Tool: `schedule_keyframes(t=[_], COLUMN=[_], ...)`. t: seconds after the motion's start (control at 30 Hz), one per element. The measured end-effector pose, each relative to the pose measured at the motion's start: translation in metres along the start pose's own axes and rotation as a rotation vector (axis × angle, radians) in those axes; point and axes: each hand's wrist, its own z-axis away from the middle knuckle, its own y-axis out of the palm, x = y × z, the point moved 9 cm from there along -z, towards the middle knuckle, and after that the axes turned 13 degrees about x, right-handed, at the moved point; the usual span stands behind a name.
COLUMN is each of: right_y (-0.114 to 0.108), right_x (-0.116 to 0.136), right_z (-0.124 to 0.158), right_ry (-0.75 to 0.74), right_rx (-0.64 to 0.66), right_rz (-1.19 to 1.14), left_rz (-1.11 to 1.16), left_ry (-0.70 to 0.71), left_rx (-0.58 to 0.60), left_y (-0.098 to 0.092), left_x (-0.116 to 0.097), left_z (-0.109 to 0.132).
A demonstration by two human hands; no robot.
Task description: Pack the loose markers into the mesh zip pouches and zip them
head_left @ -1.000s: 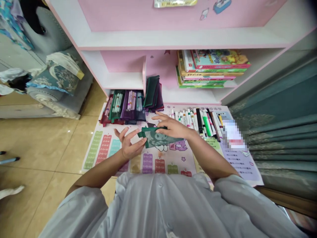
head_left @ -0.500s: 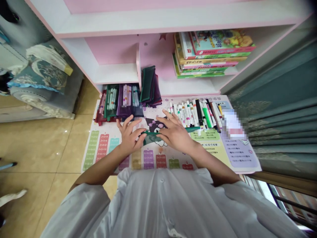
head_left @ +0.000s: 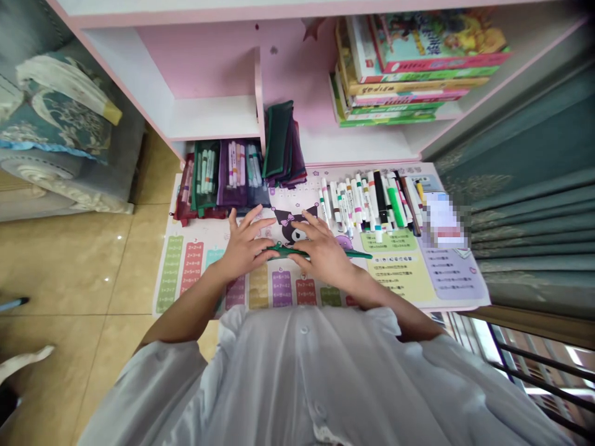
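A green mesh zip pouch (head_left: 360, 254) is held nearly edge-on above the mat, so little of its face shows. My left hand (head_left: 245, 244) pinches its left end near the zip, the other fingers fanned out. My right hand (head_left: 325, 249) grips the top edge between thumb and fingers and hides part of it. Beyond my left hand lie mesh pouches with markers inside: a red one (head_left: 185, 195), a green one (head_left: 205, 176), a purple one (head_left: 233, 170) and a blue one (head_left: 258, 197). Loose markers (head_left: 357, 198) lie in a row past my right hand.
Flat green and purple pouches (head_left: 279, 142) lean against the shelf divider (head_left: 258, 93). A stack of books (head_left: 409, 93) fills the shelf's right side. A phone with a blurred screen (head_left: 444, 217) rests right of the markers on the printed desk mat (head_left: 395, 279). A curtain (head_left: 525, 204) hangs at right.
The green pouch has tipped from showing some of its face to nearly edge-on, and its right end sits lower. My hands stay on it. The camera view has shifted slightly.
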Motion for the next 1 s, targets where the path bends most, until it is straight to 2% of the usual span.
schedule_keyframes(t=[0.17, 0.37, 0.6, 0.87, 1.0], right_y=[0.013, 0.023, 0.021, 0.013, 0.010], right_x=[-0.009, -0.009, -0.009, -0.004, -0.004], right_z=[-0.019, -0.038, -0.035, -0.024, -0.022], right_ry=[0.050, 0.100, 0.100, 0.090, 0.094], right_rx=[0.102, 0.201, 0.173, 0.150, 0.133], right_rz=[-0.206, -0.325, -0.364, -0.340, -0.350], left_rz=[-0.010, -0.021, 0.004, 0.079, 0.113], left_ry=[0.001, -0.016, -0.008, -0.032, -0.004], left_rx=[0.020, 0.055, 0.076, 0.185, 0.175], left_y=[0.005, 0.012, 0.012, 0.023, 0.025], left_x=[-0.001, 0.000, -0.005, -0.003, -0.003], left_z=[0.000, 0.000, 0.000, 0.002, 0.002])
